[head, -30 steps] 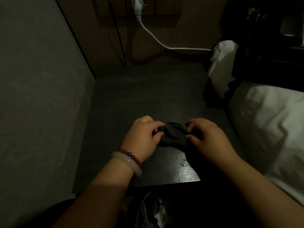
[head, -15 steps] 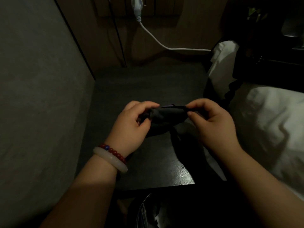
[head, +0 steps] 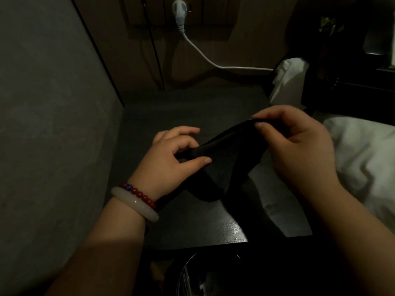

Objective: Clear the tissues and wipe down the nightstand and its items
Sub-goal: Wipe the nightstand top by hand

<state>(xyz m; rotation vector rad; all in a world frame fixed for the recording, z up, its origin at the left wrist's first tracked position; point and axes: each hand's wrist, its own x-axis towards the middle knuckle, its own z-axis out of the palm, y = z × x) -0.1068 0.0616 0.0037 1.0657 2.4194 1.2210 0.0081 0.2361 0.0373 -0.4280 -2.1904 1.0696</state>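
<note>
Dark cloth (head: 224, 159) between both hands' grip

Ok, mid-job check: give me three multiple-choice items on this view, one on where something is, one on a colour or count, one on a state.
1. Where is the dark cloth?
A. Flat on the nightstand
B. Held up between both hands
C. On the pillow

2. How many bracelets are on the wrist of the left hand?
A. None
B. One
C. Two

3. What state is the white plug in?
A. Plugged into the wall socket
B. Lying loose on the nightstand
C. Held in the right hand

Answers:
1 B: the left hand and the right hand each pinch an end above the nightstand.
2 C: a pale bangle beside a red bead string.
3 A: it sits in the socket, cable trailing right.
</note>
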